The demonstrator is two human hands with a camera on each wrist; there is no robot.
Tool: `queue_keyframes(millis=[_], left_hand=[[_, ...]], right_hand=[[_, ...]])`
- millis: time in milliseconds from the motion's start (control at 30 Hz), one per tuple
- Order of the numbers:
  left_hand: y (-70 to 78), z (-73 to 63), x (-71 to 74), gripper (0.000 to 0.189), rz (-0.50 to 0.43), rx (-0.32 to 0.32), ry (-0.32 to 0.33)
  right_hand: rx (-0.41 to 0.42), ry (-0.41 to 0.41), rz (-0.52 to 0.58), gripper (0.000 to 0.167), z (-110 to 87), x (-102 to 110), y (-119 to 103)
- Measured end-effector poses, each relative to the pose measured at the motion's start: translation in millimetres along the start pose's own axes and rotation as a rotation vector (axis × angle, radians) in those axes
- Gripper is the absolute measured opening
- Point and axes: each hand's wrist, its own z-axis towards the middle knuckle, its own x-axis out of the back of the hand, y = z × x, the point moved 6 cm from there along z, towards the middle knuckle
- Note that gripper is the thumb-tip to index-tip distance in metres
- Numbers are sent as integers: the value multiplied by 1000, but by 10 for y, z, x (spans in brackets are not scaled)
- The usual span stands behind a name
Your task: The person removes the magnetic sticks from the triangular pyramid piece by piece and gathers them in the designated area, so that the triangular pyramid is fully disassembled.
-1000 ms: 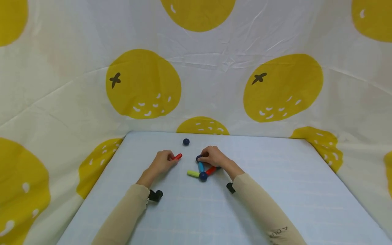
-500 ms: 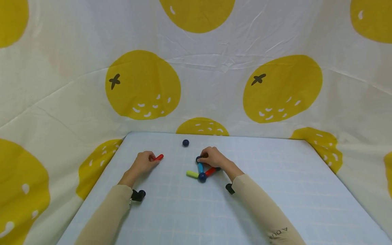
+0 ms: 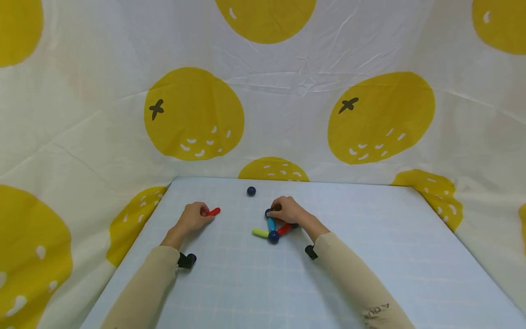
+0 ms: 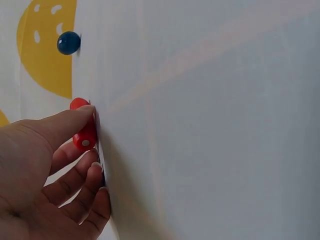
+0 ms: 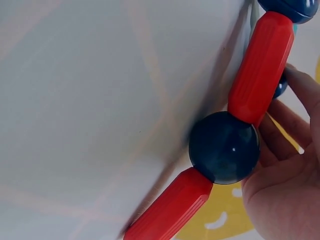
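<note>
The left hand [image 3: 194, 217] has its grip clamped on a short red rod [image 4: 86, 132], pinched between thumb and fingers low over the left part of the tabletop [image 3: 246, 283]; the rod looks like glossy plastic, rounded at the edges, with a small pale disc set in the end that faces the wrist camera. The right hand [image 3: 289, 211] has its grip closed about a dark blue ball [image 3: 269, 213], thumb to one side and fingers to the other. That ball meets the far end of a light blue rod [image 3: 271, 224], whose near end runs to a shiny, smooth corner ball [image 3: 273, 236]. From this corner a yellow-green rod [image 3: 260, 233] points left, and a second red rod [image 5: 262, 65], faceted with fine lengthwise grooves, slants to the right, joining a middle ball [image 5: 224, 147] partly hidden by the wrist in the head view. A third red rod [image 5: 170, 205], likewise ridged and bevelled at its tip, touches that ball too. Farther back, apart from both hands, lies a loose dark blue ball [image 3: 251, 191]. The pale surface carries faint crossing lines; behind it hangs a creased white sheet [image 3: 283, 114] printed with rounded yellow fruit.
</note>
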Motion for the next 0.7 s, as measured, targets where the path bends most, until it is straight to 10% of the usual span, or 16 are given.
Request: queue_keyframes(millis=[333, 700], left_hand=[[8, -8, 58, 36, 52, -6, -37], [578, -252, -45, 41, 55, -294, -86]], right_hand=[[1, -3, -40, 42, -175, 146, 31], [165, 11, -80, 40, -589, 197, -74]])
